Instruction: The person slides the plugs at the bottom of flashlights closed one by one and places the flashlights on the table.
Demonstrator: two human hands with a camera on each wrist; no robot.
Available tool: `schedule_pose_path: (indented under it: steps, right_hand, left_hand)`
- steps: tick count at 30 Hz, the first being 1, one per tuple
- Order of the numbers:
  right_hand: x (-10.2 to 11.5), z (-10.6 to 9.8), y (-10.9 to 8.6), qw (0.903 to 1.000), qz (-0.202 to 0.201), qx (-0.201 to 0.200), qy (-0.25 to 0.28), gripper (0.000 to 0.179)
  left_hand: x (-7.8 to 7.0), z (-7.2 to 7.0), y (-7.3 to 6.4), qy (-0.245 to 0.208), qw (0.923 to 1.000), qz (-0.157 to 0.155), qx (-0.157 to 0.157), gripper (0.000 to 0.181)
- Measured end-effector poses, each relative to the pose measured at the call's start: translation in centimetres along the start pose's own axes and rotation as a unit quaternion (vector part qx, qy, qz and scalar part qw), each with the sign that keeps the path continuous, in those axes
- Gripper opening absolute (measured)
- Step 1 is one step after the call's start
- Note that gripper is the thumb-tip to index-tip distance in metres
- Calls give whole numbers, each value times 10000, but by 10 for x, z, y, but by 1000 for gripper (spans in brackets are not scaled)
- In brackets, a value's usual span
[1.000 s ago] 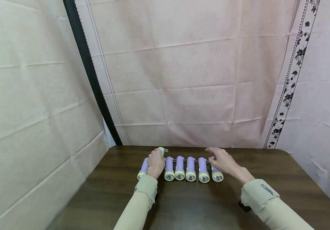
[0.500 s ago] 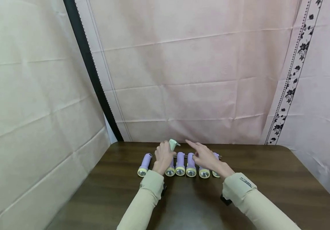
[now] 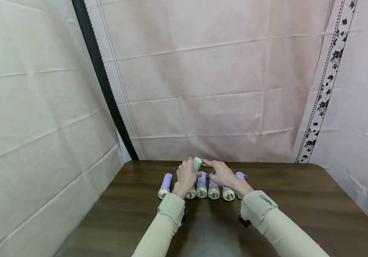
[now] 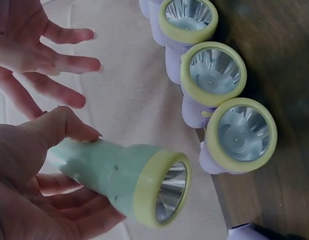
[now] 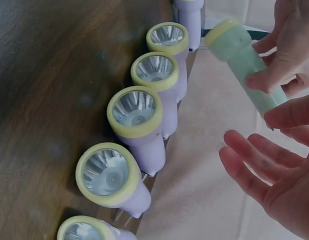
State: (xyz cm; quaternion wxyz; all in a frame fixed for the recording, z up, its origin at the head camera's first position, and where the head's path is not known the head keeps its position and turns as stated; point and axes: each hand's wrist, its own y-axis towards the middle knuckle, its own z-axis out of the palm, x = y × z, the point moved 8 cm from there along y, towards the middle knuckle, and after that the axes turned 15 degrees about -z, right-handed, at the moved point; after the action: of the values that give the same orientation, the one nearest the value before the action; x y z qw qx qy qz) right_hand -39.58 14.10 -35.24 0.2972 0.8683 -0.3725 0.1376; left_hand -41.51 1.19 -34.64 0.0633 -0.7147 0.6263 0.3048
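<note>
Nearest you, your pale left sleeve (image 3: 159, 233) and right sleeve (image 3: 270, 217) reach in over the dark brown wooden table (image 3: 213, 239), a black device (image 3: 244, 221) showing under the right cuff.

Beyond your cuffs, six purple flashlights (image 3: 201, 185) with yellow rims lie in a row, lenses facing you. The leftmost flashlight (image 3: 165, 185) sits apart from the other five; your right arm partly covers the one at the right end.

Above the row, your left hand (image 3: 185, 175) has its thumb and fingers wrapped around the body of a green flashlight (image 4: 112, 170). That flashlight is raised clear of the table, between your two hands, its yellow-rimmed lens end sticking out of your grip. Your right hand (image 3: 223, 175) comes in from the other side with its fingers spread and mostly straight, the index fingertip at the pronged tail; you cannot tell from here how firmly it touches.

Past the table's far edge hangs a creased, pale cloth (image 3: 200, 89), with a black strip (image 3: 102, 71) on the left and a floral border (image 3: 326, 92) on the right.
</note>
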Motion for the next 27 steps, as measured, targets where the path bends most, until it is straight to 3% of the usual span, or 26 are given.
schedule_pose_path:
  steps: [5, 9, 15, 27]
  right_hand:
    - [3, -7, 1, 9996, 29, -265, 136, 66]
    - [6, -10, -1, 9996, 120, -235, 78, 67]
    - [10, -9, -4, 9997, 161, -115, 122, 68]
    - [5, -3, -2, 9990, 61, -76, 427, 71]
  left_hand:
    - [1, -2, 2, -336, 9991, 201, 154, 35]
    - [0, -4, 1, -625, 9973, 266, 276, 32]
    - [4, -1, -3, -649, 9973, 141, 326, 32]
    - [3, 4, -3, -937, 9938, 205, 557, 31]
